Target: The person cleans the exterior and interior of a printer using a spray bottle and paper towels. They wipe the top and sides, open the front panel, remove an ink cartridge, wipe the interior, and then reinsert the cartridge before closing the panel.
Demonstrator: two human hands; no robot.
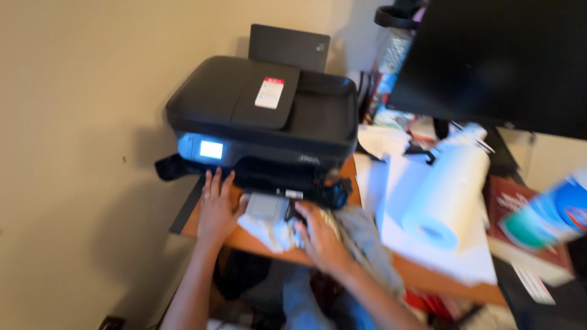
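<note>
Head view: crumpled paper [272,231] between both hands.

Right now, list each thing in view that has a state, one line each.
Printer: on, small screen lit, top lid shut.
Rear paper tray: raised upright.
Monitor: screen dark.
Paper towel roll: lying on its side on the white sheets.
Crumpled paper: wadded at the desk edge.
Left hand: open, flat on the desk by the printer front.
Right hand: on the crumpled paper, grip unclear.
</note>
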